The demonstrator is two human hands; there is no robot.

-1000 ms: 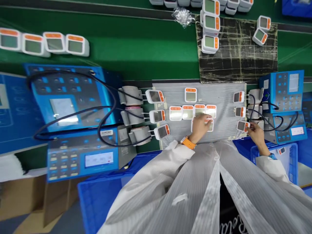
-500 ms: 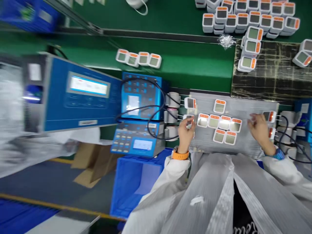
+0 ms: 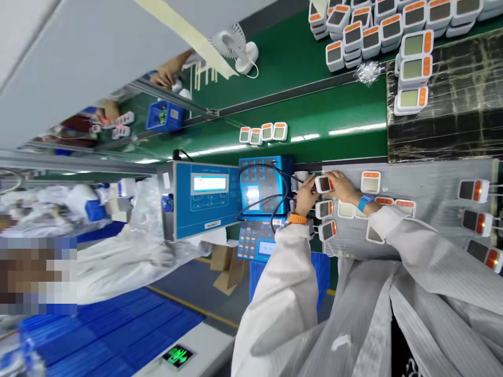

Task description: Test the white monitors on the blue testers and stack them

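A white digital monitor with an orange button strip point(image 3: 324, 184) sits at the left edge of the grey mat. My right hand point(image 3: 341, 187), reaching across my body, grips its orange end. My left hand point(image 3: 305, 197) lies just left of it, fingertips at or near its other end. Two similar monitors point(image 3: 324, 209) stand below it, wired to round fixtures point(image 3: 299, 181). Several more point(image 3: 473, 190) line the mat's right side. My right sleeve hides part of a group of monitors point(image 3: 346, 209) on the grey mat point(image 3: 432, 180).
Beyond my left hand stand blue test instruments point(image 3: 259, 188) with black cables. Stacks of monitors point(image 3: 412, 73) sit on a black pad and the green bench. A white fan point(image 3: 236, 47) stands further back. A blue crate point(image 3: 322, 272) sits below the bench edge.
My view has swung and tilted, bringing more of the room in. My right hand has crossed leftward to the monitor beside my left hand, and its sleeve now covers the group on the mat.
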